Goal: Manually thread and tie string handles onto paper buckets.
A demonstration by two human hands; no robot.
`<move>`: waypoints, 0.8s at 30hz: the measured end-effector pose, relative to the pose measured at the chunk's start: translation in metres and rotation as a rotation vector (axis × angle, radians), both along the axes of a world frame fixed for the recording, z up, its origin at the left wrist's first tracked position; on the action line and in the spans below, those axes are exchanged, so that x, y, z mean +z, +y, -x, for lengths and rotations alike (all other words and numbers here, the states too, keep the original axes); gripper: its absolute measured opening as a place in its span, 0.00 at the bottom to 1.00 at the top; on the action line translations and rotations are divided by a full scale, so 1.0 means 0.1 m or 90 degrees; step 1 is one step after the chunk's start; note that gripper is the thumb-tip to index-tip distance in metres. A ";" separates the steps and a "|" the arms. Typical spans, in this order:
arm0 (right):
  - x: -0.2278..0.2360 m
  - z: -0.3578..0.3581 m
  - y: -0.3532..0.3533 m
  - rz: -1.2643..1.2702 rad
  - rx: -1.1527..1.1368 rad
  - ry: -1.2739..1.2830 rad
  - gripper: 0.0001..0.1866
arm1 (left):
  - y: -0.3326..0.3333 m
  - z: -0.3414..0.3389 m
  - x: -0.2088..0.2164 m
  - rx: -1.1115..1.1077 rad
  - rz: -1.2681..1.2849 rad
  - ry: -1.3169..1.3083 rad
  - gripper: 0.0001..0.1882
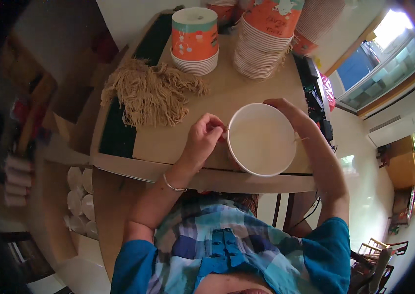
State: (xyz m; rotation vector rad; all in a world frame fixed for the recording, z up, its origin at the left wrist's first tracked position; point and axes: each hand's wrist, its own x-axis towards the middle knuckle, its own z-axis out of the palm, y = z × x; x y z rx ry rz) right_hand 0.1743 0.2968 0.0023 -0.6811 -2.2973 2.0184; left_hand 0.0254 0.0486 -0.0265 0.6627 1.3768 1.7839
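Observation:
A paper bucket (261, 142) with a white inside and a rolled rim is tilted so that its mouth faces me, at the near edge of the table. My right hand (286, 110) curls round its far right side and grips it, with some fingers hidden behind the wall. At the left of the rim, my left hand (208, 131) is closed in a pinch; whatever lies between the fingertips is too small to make out. A short strand of twine (301, 138) sticks out on the bucket's right, by my right forearm.
Loose tan twine (151, 93) lies heaped at the table's left. Behind stand nested stacks of orange printed paper buckets, one (195, 44) shorter and another (264, 44) taller. Dark devices (318, 98) line the right edge. A carton of white rolled pieces (81, 201) sits lower left.

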 end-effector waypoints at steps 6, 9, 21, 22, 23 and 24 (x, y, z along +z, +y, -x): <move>0.14 -0.26 0.08 -0.179 -0.101 -0.020 0.10 | 0.00 0.07 0.19 -0.019 0.037 0.143 0.08; 0.58 -0.45 -0.14 -0.170 -0.219 -0.164 0.14 | -0.01 0.07 0.25 -0.028 0.058 0.233 0.10; 0.79 -0.97 -0.70 -0.075 -0.151 -0.215 0.10 | -0.01 -0.07 0.31 0.014 0.074 0.465 0.09; 0.71 -1.01 -0.67 -0.098 -0.137 -0.200 0.10 | 0.00 -0.09 0.33 0.016 0.066 0.470 0.09; 0.76 -1.01 -0.68 -0.107 -0.139 -0.193 0.10 | 0.02 -0.09 0.39 0.013 0.062 0.470 0.08; 0.83 -1.03 -0.71 -0.114 -0.164 -0.174 0.10 | 0.04 -0.11 0.44 0.008 0.060 0.469 0.08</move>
